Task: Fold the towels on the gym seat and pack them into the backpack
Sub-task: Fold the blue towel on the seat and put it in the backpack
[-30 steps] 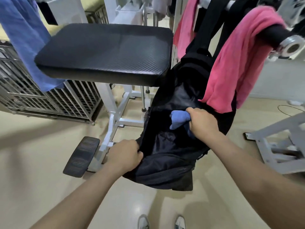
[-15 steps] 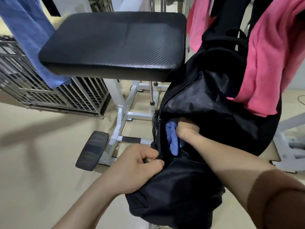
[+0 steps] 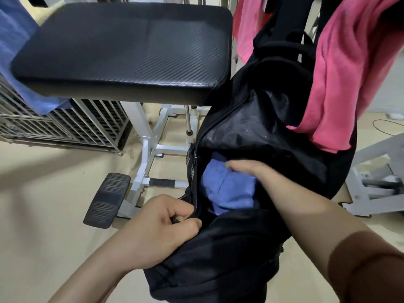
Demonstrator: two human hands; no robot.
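The black backpack (image 3: 251, 127) hangs open beside the black padded gym seat (image 3: 122, 47). A folded blue towel (image 3: 227, 189) lies inside its main opening. My right hand (image 3: 247, 169) reaches into the opening and lies on top of the towel; its fingertips are hidden, so its hold is unclear. My left hand (image 3: 161, 228) grips the near edge of the backpack's opening at the zip. A pink towel (image 3: 347, 68) hangs over the backpack from the right, and another blue towel (image 3: 15, 47) hangs at the far left. The seat top is bare.
The seat's white metal frame (image 3: 148, 154) and a black ribbed footplate (image 3: 107, 200) stand below the seat. A wire cage (image 3: 65, 125) sits at the left on the floor. Another grey machine base (image 3: 378, 178) is at the right. A second pink cloth (image 3: 247, 29) hangs behind.
My right hand has pushed the blue towel deeper into the backpack, and the towel now lies spread flat inside. The view has moved closer. My left hand keeps its hold on the opening's edge.
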